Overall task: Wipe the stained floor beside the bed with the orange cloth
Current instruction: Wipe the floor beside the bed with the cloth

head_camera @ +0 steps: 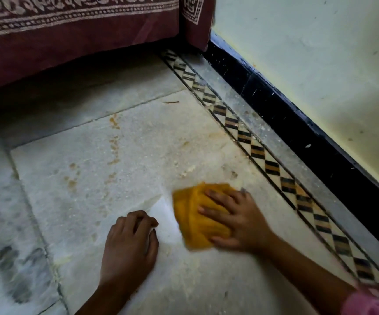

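The orange cloth (193,214), folded and blurred, lies flat on the pale marble floor (138,155) beside the bed. My right hand (236,221) presses down on its right half with fingers spread. My left hand (131,244) rests on the floor just left of the cloth, fingers curled under, holding nothing. Orange-brown stains (114,142) dot the tile in lines toward the bed, with crumbs (188,170) beyond the cloth. A cleaner white patch (163,210) shows between my hands.
The bed's maroon patterned cover (70,37) hangs across the top left. A diamond-pattern border strip (256,153) runs diagonally along a black skirting (297,123) and pale wall (320,53) on the right. Dark smudges (6,260) mark the tile at left.
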